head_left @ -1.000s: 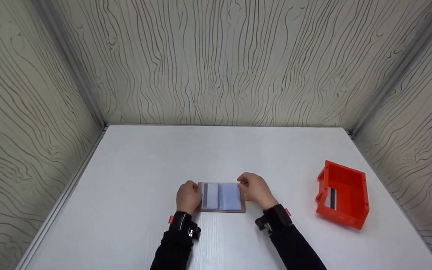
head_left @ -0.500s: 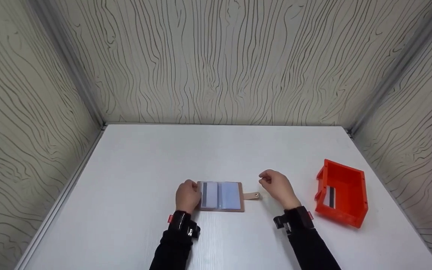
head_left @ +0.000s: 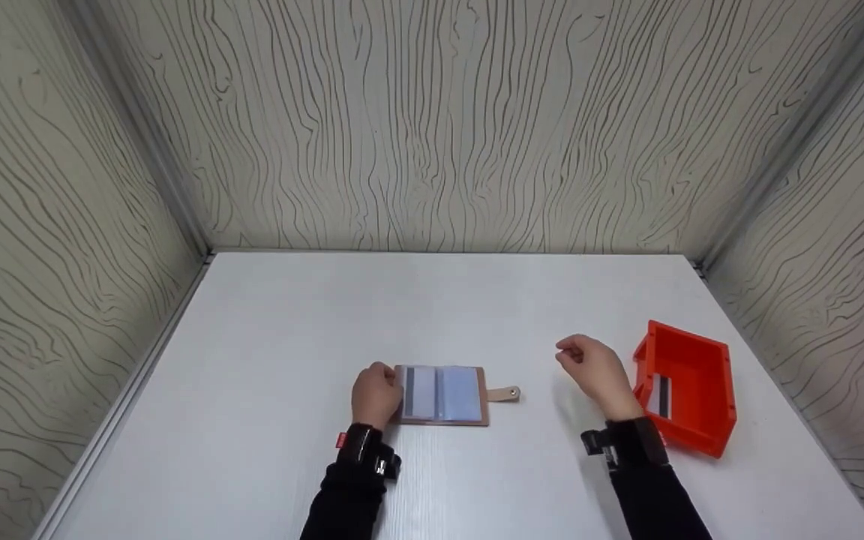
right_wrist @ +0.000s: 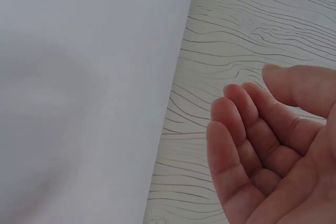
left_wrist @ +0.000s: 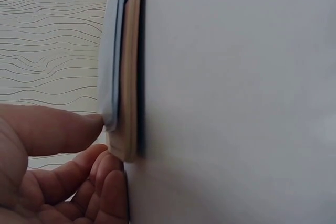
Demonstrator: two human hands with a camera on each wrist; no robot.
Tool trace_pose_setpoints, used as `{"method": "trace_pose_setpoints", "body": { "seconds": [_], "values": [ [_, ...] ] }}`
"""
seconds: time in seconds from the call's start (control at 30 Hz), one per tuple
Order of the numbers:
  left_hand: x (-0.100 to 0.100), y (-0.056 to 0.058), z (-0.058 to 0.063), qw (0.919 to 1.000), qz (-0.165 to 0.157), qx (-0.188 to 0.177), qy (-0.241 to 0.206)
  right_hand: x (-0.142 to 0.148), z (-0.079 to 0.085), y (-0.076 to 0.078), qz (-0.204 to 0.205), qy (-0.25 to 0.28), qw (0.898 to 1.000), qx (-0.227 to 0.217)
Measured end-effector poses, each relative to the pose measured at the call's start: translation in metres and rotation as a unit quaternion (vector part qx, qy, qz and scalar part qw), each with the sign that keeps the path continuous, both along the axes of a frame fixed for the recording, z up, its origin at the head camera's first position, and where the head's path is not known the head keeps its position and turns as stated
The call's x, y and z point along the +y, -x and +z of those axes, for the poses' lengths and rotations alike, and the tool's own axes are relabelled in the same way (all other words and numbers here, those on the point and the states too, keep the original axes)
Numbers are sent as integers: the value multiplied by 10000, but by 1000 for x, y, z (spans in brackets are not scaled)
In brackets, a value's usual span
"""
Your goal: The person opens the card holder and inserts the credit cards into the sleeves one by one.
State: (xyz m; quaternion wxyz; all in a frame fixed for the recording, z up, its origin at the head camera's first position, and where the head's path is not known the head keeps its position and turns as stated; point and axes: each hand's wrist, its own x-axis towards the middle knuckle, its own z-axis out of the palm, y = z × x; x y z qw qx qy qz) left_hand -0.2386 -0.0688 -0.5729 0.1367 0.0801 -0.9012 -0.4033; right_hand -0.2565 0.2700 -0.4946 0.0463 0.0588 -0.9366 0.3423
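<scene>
A card holder (head_left: 459, 394) with a brown cover and clear plastic sleeves lies spread flat on the white table. A card with a dark stripe shows in its left sleeve, and a tan snap strap (head_left: 505, 394) sticks out to the right. My left hand (head_left: 376, 395) pinches the holder's left edge. Seen from the left wrist, the thumb (left_wrist: 63, 129) is on the sleeves and the curled fingers are at the cover's corner (left_wrist: 126, 148). My right hand (head_left: 594, 373), loosely curled and holding nothing, hovers between the strap and the red bin (head_left: 702, 405).
The red bin stands at the right of the white table (head_left: 267, 322), holding a card (head_left: 660, 396) with a dark stripe. My right wrist overlaps the bin's near left side in the head view. Wood-grain panels (head_left: 432, 135) wall the table at the back and sides.
My right hand has left the holder's right edge and moved right toward the red bin, uncovering the strap. The left hand and the card holder have stayed in place.
</scene>
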Motion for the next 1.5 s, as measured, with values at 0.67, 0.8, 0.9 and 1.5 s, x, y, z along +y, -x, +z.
{"method": "trace_pose_setpoints", "body": {
  "seconds": [0.67,0.8,0.9,1.5],
  "values": [
    [0,-1,1,10000,8,-88,-19,67,28,-15,-530,-18,9982,-288],
    [1,-1,1,10000,34,32,29,79,31,-17,-592,-108,9980,-206],
    [1,-1,1,9999,52,126,53,88,32,-17,-607,-164,9979,-177],
    [2,0,1,9999,37,108,36,130,27,-13,-1160,-541,9880,-858]
  ]
}}
